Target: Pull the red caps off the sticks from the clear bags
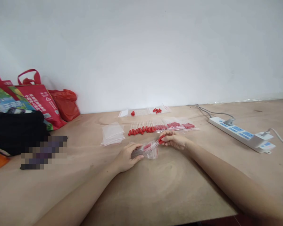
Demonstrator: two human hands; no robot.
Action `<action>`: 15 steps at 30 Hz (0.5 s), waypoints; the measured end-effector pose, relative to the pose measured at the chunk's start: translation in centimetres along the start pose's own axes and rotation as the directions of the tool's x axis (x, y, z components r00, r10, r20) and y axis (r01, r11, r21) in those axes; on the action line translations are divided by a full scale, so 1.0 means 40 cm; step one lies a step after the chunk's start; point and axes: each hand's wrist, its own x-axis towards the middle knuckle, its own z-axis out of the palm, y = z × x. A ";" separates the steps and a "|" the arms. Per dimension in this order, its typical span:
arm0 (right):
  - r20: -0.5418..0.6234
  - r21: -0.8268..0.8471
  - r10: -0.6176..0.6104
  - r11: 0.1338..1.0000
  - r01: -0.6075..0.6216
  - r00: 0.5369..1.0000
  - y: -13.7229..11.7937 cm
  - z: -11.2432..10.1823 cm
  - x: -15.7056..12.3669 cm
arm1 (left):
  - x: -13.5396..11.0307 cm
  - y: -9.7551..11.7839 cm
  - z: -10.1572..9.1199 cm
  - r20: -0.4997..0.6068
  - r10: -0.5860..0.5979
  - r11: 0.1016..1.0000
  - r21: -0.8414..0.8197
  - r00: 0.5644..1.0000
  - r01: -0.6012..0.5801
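Near the middle of the table, my left hand (129,157) is closed around a clear zip bag (152,152). Something red shows through the plastic. To its right, my right hand (173,140) pinches the red end of red-tipped clear sticks (160,140); their thin shafts reach into the mouth of the bag. How many there are I cannot tell. Just beyond my hands lies a row of red-tipped sticks (141,130), red ends toward me. At the row's right end are packed clear bags with red contents (188,126). A stack of flat clear bags (112,134) lies to the left.
Small red pieces (157,110) lie on clear plastic by the wall. On the right stands a white power strip (240,133) with plugs and cables. Red shopping bags (43,103), a black cloth bag (19,131) and a blurred dark item (44,153) occupy the left.
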 end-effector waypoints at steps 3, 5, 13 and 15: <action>-0.080 0.006 -0.006 1.000 0.007 0.997 -0.026 -0.067 -0.002 | -0.001 -0.002 0.001 -0.002 -0.002 1.000 -0.005 1.000 0.002; -0.156 0.030 -0.045 0.998 0.050 0.987 -0.044 -0.112 -0.001 | -0.001 -0.003 0.002 -0.007 -0.001 1.000 -0.005 1.000 0.001; -0.417 -0.319 -0.541 0.840 0.440 0.730 -0.065 -0.070 0.106 | -0.003 -0.012 0.004 -0.017 0.033 0.999 -0.008 0.999 -0.033; -0.390 -0.435 -0.614 0.779 0.450 0.686 -0.050 -0.004 0.154 | -0.003 -0.012 0.004 -0.023 0.038 0.999 -0.014 0.999 -0.038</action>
